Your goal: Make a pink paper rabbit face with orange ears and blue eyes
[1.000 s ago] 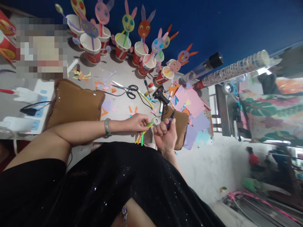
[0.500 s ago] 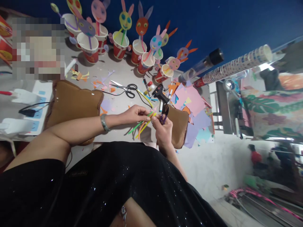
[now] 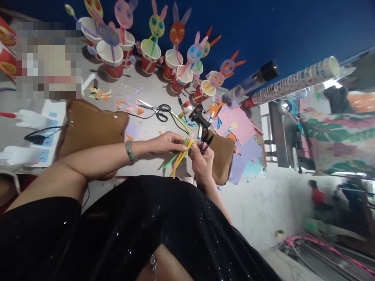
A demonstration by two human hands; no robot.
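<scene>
Green, orange and yellow straws (image 3: 178, 159) fan downward over the table's front edge, their upper parts pinched in the fingertips of my left hand (image 3: 171, 142). Close on the right, my right hand (image 3: 202, 159) is closed around small scissors (image 3: 206, 143) with purple handles. Their dark blades stick up above the fist, slightly spread. The thumb and finger of that hand meet at the upper end of the straws; whether they grip the straws too is hard to make out.
Red paper cups (image 3: 172, 62) with paper rabbit heads line the back. Black-handled scissors (image 3: 159, 109), a glue gun (image 3: 200, 115) and paper sheets (image 3: 234, 121) lie ahead. Brown cushions (image 3: 93, 127) flank my hands. A power strip (image 3: 52, 132) is at left, stacked cups (image 3: 295, 82) at right.
The straws have swung, with their lower ends now further right and hanging more steeply. The small scissors' blades have tilted and show more spread. Both hands stay nearly in place.
</scene>
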